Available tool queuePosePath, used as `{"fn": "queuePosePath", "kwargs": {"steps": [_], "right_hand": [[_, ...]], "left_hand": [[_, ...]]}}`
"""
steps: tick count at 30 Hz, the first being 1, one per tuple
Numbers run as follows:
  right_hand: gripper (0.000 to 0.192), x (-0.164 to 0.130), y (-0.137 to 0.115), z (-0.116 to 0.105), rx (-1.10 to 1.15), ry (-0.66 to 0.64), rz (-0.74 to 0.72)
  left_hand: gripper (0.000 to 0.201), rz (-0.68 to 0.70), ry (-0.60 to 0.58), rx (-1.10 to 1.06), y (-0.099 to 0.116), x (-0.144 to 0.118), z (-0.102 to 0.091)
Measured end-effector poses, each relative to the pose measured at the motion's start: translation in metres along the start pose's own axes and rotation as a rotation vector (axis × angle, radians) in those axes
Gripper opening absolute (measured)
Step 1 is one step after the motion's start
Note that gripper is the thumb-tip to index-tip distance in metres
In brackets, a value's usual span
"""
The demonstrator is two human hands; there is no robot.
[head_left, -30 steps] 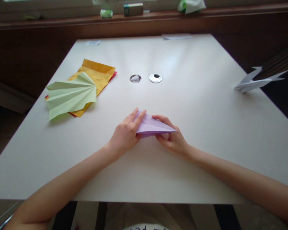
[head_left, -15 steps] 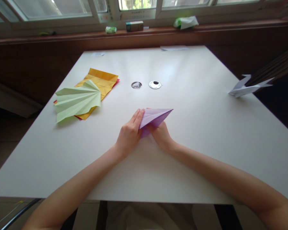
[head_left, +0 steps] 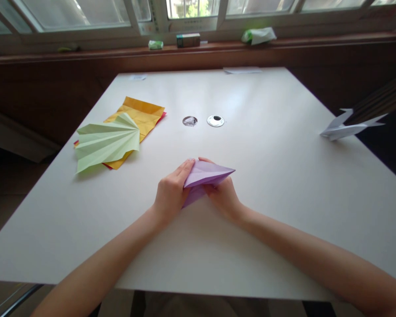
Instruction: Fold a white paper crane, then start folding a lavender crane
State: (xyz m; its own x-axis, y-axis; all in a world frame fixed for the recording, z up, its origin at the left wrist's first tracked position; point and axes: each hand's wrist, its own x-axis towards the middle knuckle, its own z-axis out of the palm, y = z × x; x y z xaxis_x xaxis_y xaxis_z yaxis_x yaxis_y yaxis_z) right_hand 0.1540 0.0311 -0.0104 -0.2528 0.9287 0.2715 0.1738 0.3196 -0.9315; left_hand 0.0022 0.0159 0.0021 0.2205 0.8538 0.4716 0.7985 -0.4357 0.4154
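Purple paper point(head_left: 207, 171), folded to a point at right, is sitting between both hands over the middle of the white table point(head_left: 237, 259). The left hand point(head_left: 170, 192) is gripping its left side; the right hand point(head_left: 225, 197) is gripping it from the right, partly hidden beneath. Pleated green paper point(head_left: 108, 140) is overlapping yellow paper point(head_left: 144, 113) at left; a white paper figure point(head_left: 345, 131) is standing at far right.
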Motion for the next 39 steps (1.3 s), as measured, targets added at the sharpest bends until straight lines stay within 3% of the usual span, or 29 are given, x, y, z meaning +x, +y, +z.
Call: {"fn": "queuePosePath", "kwargs": {"steps": [5, 11, 17, 22, 28, 33, 39], "right_hand": [[0.058, -0.004, -0.002, -0.001, -0.036, -0.004, -0.022], [0.047, -0.003, 0.0, 0.0, -0.002, 0.075, 0.04], [0.044, -0.003, -0.007, -0.006, 0.105, 0.064, 0.07], [0.039, -0.002, -0.012, -0.009, 0.151, 0.096, 0.175], [0.031, -0.001, -0.007, -0.007, 0.118, 0.233, -0.011], [0.029, 0.002, -0.003, -0.009, 0.173, 0.267, 0.025], [0.035, 0.004, -0.003, -0.01, 0.105, 0.259, -0.003]], "left_hand": [[0.039, -0.004, 0.078, 0.015, 0.0, 0.002, -0.006], [0.034, 0.01, 0.127, -0.042, 0.0, 0.002, -0.009], [0.036, -0.011, 0.141, -0.1, -0.002, 0.0, -0.008], [0.039, -0.124, 0.161, -0.222, 0.0, 0.001, -0.01], [0.035, -0.35, 0.2, -0.504, 0.001, 0.002, -0.009], [0.032, -0.461, 0.22, -0.741, -0.006, 0.004, -0.001], [0.048, -0.43, 0.107, -0.64, -0.009, 0.006, 0.001]]}}
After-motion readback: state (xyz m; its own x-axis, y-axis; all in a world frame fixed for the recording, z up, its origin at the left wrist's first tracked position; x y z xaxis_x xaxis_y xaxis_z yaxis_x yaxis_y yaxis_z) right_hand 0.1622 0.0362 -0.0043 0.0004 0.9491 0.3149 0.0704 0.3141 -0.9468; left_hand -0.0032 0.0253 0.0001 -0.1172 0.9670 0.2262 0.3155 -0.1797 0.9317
